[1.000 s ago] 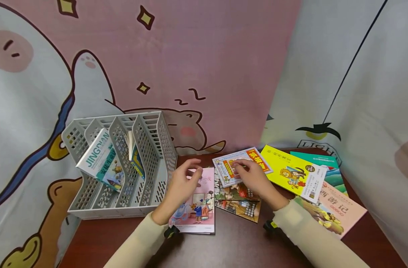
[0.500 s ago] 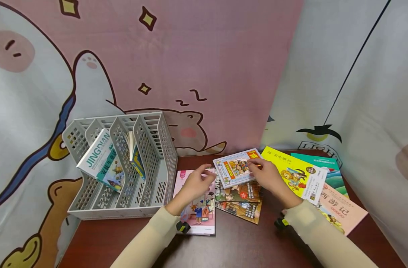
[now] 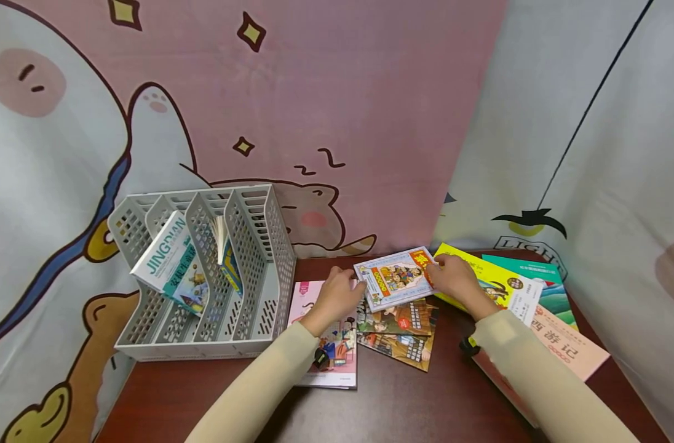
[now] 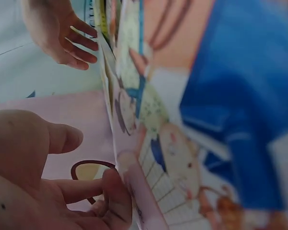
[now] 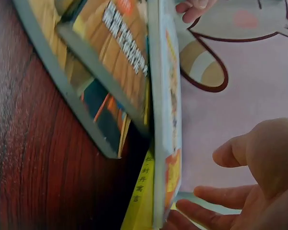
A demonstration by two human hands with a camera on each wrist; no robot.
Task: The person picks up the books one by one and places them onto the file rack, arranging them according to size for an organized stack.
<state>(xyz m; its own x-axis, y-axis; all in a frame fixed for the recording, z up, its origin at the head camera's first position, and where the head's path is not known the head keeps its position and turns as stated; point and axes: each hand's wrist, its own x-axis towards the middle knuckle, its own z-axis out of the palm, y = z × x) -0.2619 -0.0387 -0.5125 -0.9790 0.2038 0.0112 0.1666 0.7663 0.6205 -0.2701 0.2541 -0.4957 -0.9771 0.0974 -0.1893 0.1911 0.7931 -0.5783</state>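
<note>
A picture book with a light blue border (image 3: 395, 280) lies on top of two brown-covered books (image 3: 406, 347). At its right edge is my right hand (image 3: 457, 282), fingertips right at the cover's side; in the right wrist view the thumb (image 5: 233, 151) stands apart from the cover. My left hand (image 3: 337, 299) hovers over a pink book (image 3: 337, 372), close to the blue-bordered book's left edge. The left wrist view has its thumb (image 4: 65, 139) spread away from the bent fingers (image 4: 115, 199), nothing between them.
To the left stands a grey slotted magazine rack (image 3: 204, 351) holding a teal-and-white book (image 3: 173, 264) and a blue-yellow book (image 3: 230, 267). At right lie a yellow book (image 3: 453, 252), a green book (image 3: 527, 266) and a peach book (image 3: 572, 344). A cartoon curtain (image 3: 398, 123) hangs behind.
My right hand has moved from over the blue-bordered book to its right edge. The left hand has shifted right across the pink book. The book has hardly moved.
</note>
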